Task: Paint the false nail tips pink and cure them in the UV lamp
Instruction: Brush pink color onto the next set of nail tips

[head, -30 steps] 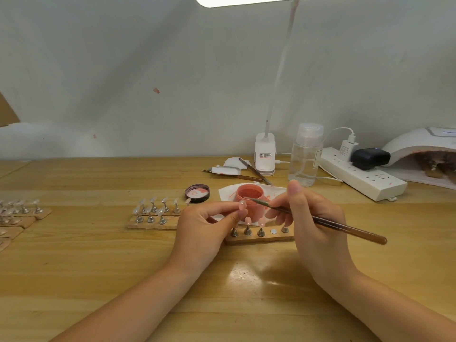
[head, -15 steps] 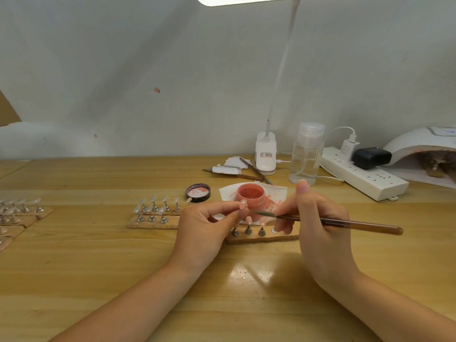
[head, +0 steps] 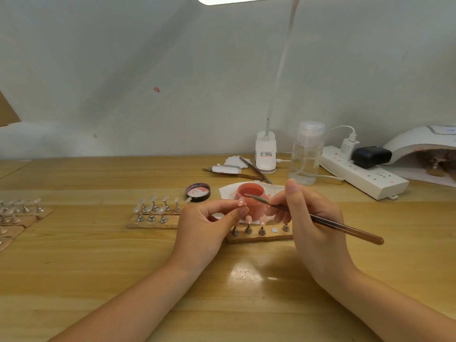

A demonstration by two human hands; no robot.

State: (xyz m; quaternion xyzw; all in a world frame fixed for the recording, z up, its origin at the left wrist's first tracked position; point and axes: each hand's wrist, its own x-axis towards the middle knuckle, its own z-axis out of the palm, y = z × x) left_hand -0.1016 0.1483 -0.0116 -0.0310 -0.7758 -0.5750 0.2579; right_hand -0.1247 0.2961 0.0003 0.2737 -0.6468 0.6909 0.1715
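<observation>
So the left hand (head: 204, 228) had its fingers pinched together on a small pale pink false nail tip on a stand (head: 241, 202), holding it up just in front of the open round pot of pink gel (head: 250, 202). The right hand (head: 312, 218) had its fingers clamped around a long thin brown-handled brush (head: 328, 222), pen-style, with the bristle end sitting over the mouth of the pot and the handle angling down to the right.

Right below the hands was a little wooden strip with metal cone stands (head: 259, 236), a couple of them carrying pink tips, plus one bare round magnet spot. To the left sat another wooden strip of clear unpainted tips (head: 154, 213), and more strips at the far left edge of the wooden worktop (head: 98, 267). The pot's black lid (head: 198, 192) lay upside down just left of the pot, pink inside.

Further back: a clear plastic pump bottle (head: 306, 154), a white power strip (head: 362, 176), and the white domed UV lamp (head: 424, 146) at the far right, well apart from the hands.
</observation>
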